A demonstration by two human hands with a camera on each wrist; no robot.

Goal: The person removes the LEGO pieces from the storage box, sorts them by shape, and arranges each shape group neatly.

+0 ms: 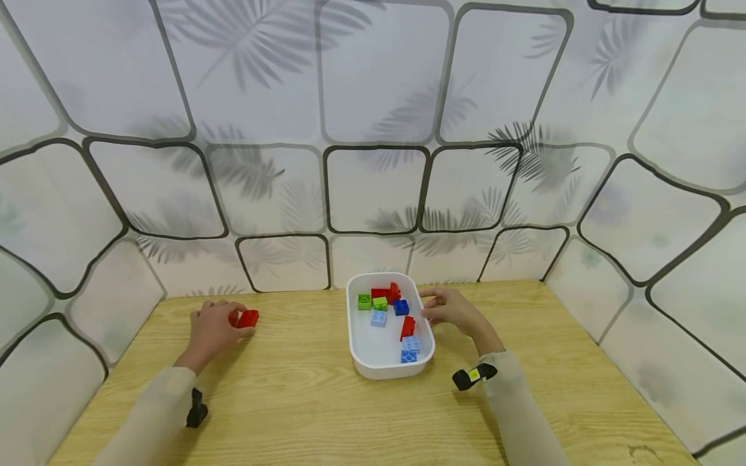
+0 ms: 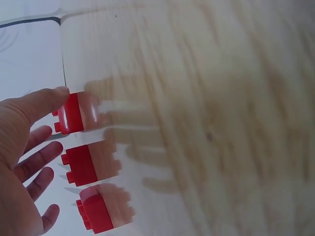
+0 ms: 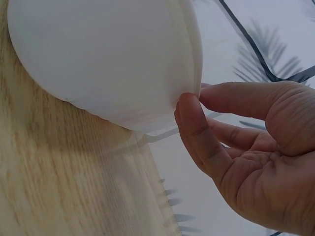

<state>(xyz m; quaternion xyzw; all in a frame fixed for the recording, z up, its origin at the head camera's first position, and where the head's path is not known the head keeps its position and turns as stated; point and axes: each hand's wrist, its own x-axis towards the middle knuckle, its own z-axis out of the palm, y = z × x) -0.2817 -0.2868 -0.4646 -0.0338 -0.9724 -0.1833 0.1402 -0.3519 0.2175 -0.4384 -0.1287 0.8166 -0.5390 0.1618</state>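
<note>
My left hand (image 1: 215, 330) is at the left of the table beside red toy building bricks (image 1: 248, 318). Three of these stand in a row in the left wrist view: a near-thumb brick (image 2: 74, 114), a middle brick (image 2: 81, 165) and a lower brick (image 2: 98, 216). The thumb touches the first; the other fingers are loosely spread beside the row. My right hand (image 1: 457, 314) pinches the right rim of a white plastic box (image 1: 387, 373) between thumb and fingers. Inside lie red bricks (image 1: 407, 327), green bricks (image 1: 364, 302), a dark blue brick (image 1: 401, 307) and light blue bricks (image 1: 410, 343).
The wooden table (image 1: 280, 401) carries the box near its middle. A patterned cloth wall (image 1: 375, 191) encloses the back and both sides. Each sleeve bears a black wrist camera, the right one (image 1: 474, 375) near the box.
</note>
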